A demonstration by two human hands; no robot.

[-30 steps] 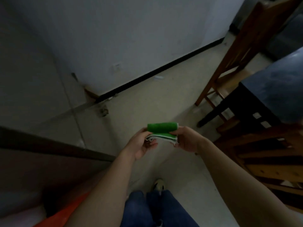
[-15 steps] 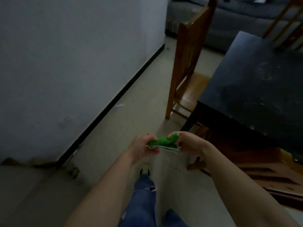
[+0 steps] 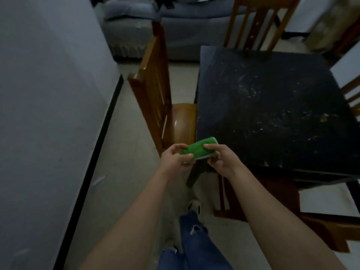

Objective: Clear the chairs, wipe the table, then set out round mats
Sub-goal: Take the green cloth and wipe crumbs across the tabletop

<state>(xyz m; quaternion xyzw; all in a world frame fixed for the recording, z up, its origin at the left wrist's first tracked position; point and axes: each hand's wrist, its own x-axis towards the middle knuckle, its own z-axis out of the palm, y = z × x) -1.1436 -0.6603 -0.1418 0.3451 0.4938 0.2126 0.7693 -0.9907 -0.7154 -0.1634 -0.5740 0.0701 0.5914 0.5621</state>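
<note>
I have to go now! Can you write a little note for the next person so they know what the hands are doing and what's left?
Left hand and right hand: both grip the folded green cloth, held in the air near the table's corner.
Table: dark top, speckled with crumbs, not wiped.
Chairs: the wooden chair on the left is pushed in at the table; others stand around it.
Round mats: none in view.
Left: move chairs, wipe, set mats.

Green cloth [image 3: 196,151] ends hidden under left hand [image 3: 175,158] & right hand [image 3: 221,159] fingers, far chair [image 3: 259,22] cut off at 12 o'clock, right chair [image 3: 352,94] clipped at 3, sofa [image 3: 148,22] blurred, table [image 3: 272,106] specks too small to ID.
</note>
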